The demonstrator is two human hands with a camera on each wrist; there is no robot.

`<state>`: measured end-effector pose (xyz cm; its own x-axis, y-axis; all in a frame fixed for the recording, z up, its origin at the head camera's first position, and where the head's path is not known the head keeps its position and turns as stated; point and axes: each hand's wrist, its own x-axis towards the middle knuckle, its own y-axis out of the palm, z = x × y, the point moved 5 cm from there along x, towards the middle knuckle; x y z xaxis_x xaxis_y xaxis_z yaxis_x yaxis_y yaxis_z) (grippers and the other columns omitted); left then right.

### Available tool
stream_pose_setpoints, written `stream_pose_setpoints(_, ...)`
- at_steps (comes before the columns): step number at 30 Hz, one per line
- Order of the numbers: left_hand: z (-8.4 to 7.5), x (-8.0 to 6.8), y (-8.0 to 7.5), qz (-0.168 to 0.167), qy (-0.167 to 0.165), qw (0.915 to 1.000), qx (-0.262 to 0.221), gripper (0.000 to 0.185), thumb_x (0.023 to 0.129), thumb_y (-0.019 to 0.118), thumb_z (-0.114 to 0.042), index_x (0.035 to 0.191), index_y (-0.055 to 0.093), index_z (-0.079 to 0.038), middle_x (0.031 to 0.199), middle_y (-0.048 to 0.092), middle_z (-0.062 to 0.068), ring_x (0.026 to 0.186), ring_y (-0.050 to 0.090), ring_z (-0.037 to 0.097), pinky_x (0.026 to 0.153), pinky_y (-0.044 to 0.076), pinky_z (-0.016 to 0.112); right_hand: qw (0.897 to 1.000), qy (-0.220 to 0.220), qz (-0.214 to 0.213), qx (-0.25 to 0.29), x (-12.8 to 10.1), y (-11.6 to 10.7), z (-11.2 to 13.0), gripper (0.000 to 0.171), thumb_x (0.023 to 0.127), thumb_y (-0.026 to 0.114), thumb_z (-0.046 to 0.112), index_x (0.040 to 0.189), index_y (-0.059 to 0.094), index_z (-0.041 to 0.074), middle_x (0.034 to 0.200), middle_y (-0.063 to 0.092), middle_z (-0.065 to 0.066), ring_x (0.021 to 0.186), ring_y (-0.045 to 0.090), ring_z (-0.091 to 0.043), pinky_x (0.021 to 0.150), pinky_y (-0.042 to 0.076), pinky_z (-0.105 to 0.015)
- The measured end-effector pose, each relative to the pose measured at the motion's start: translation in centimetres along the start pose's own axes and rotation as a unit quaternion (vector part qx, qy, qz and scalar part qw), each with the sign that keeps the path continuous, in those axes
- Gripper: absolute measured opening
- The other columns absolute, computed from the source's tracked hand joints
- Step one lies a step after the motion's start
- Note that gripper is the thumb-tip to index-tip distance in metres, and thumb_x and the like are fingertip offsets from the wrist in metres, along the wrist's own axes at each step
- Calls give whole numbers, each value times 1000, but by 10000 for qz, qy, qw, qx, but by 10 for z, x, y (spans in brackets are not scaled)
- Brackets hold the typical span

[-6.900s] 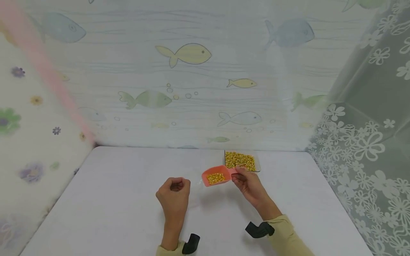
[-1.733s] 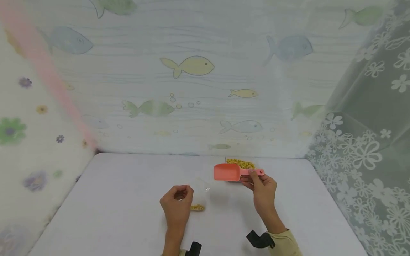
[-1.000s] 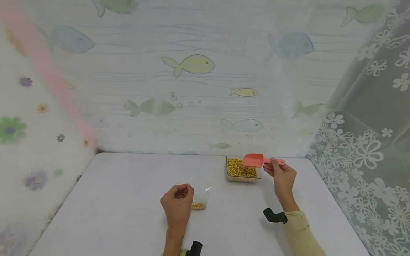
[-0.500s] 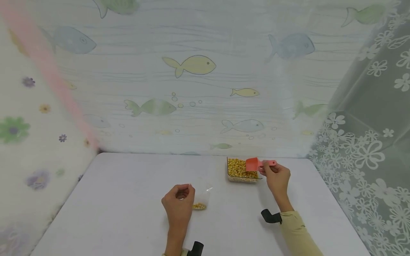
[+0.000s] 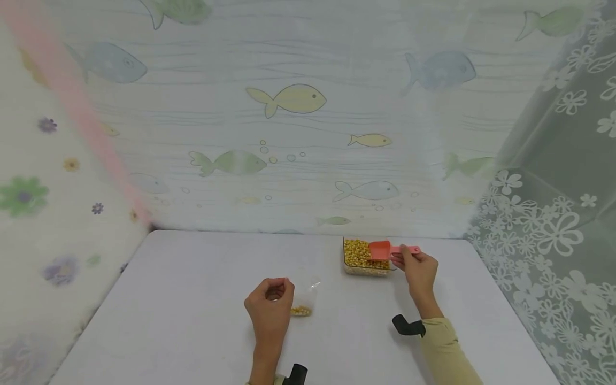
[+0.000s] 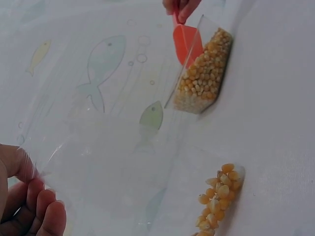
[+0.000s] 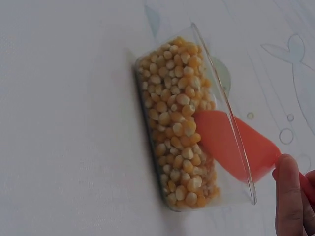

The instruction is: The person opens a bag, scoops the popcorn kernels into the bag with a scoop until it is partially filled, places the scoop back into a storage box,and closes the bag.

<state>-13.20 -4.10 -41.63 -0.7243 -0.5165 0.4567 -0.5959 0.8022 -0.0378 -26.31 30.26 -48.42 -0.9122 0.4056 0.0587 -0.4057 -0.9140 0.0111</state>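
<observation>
My left hand (image 5: 270, 310) pinches the upper edge of a clear plastic bag (image 5: 306, 295) between thumb and fingers. A small heap of corn kernels (image 6: 219, 199) lies at the bottom of that bag. My right hand (image 5: 420, 272) grips the handle of a coral-red scoop (image 5: 380, 250). The scoop's front edge touches the corn in a clear rectangular container (image 7: 172, 204), as the right wrist view shows. Plenty of corn kernels (image 7: 172, 118) fill this container. Part of the scoop (image 6: 187, 43) shows through the container's wall in the left wrist view.
All this stands on a white table (image 5: 192, 299). Behind it rises a pale wall covering (image 5: 298, 160) printed with fish. A flowered covering (image 5: 58, 224) borders the left side, and a grey-green one with white flowers (image 5: 553, 230) the right.
The scoop was holding corn near the bag, then showed bare, and my right hand carried it right and back to the container. Corn now shows inside the bag. My left hand stays nearly still.
</observation>
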Motion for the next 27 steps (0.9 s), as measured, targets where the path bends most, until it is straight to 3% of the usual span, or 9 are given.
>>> stream_pose_setpoints(9,1,-1,2,-54,-142,9999,49,13,78,71,18,74,69,6,63,64,11,55,57,11,53,49,17,9909,1246,120,489,5,-6,-9,34,103,61,16,119,59,-13,72,71,5,72,73,-5,76,59,-22)
stream_pose_setpoints(16,2,-2,1,-96,-56,9999,106,15,78,71,19,74,69,5,63,63,10,56,56,10,53,49,16,9761,1796,233,1203,3,-8,-16,13,103,60,15,95,65,6,72,73,4,74,73,-5,79,58,-20)
stream_pose_setpoints(21,1,-2,2,-76,38,9999,89,15,78,70,19,74,68,5,63,63,11,56,56,10,53,49,17,9605,2199,226,1691,0,-10,-20,21,103,59,14,83,68,13,73,73,2,74,73,-5,80,58,-19)
stream_pose_setpoints(27,0,-1,2,-80,99,9999,91,15,77,70,20,74,68,5,63,63,11,55,56,10,53,49,17,9453,2449,331,2127,0,-10,-21,26,102,59,11,79,71,12,73,73,-1,73,74,-7,79,58,-19)
